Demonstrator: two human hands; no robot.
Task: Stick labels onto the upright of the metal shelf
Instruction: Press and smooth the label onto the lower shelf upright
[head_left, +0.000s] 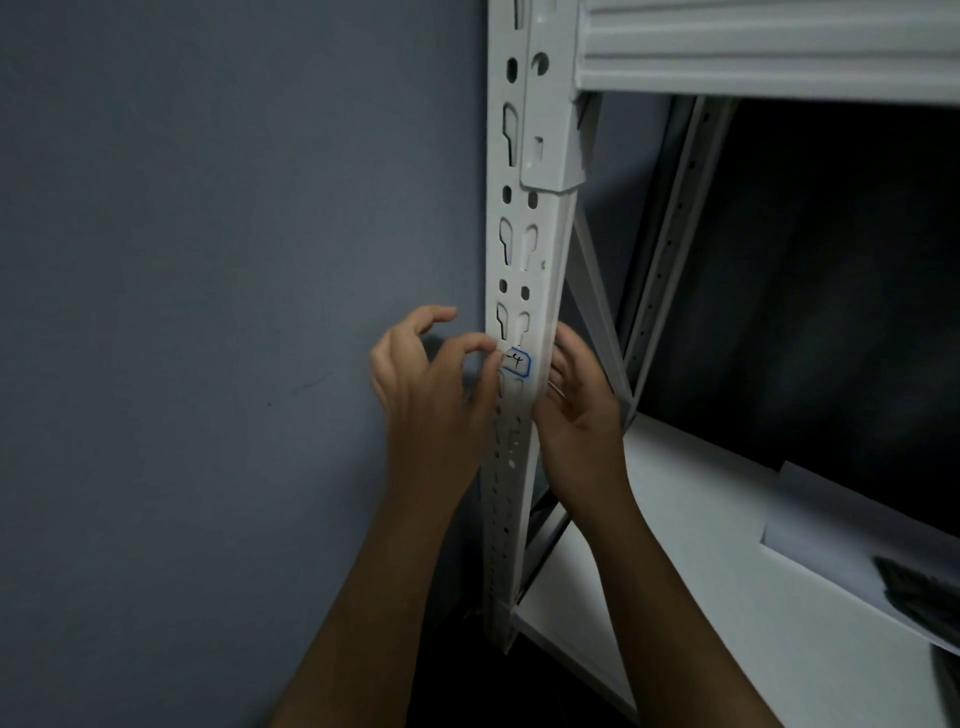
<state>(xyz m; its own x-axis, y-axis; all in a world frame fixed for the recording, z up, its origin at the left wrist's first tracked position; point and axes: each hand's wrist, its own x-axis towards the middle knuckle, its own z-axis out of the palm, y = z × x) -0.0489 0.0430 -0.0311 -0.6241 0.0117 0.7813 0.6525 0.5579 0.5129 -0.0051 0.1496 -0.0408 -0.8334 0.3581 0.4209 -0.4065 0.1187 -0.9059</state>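
Note:
The white metal upright (540, 249), punched with keyhole slots, runs down the middle of the head view. A small white label (518, 362) with a blue border and a handwritten mark lies on its front face. My left hand (431, 379) is at the upright's left edge, thumb and forefinger pinched on the label's left end, the other fingers curled apart. My right hand (576, 400) is on the upright's right side at the same height, fingers curled against the metal; its fingertips are hidden behind the upright.
A grey-blue wall (208, 260) fills the left. A white shelf beam (769, 47) crosses the top right; a white shelf board (675, 545) lies below with a white sheet (831, 530) and a dark object (924, 587) on it. A diagonal brace (597, 296) sits behind the upright.

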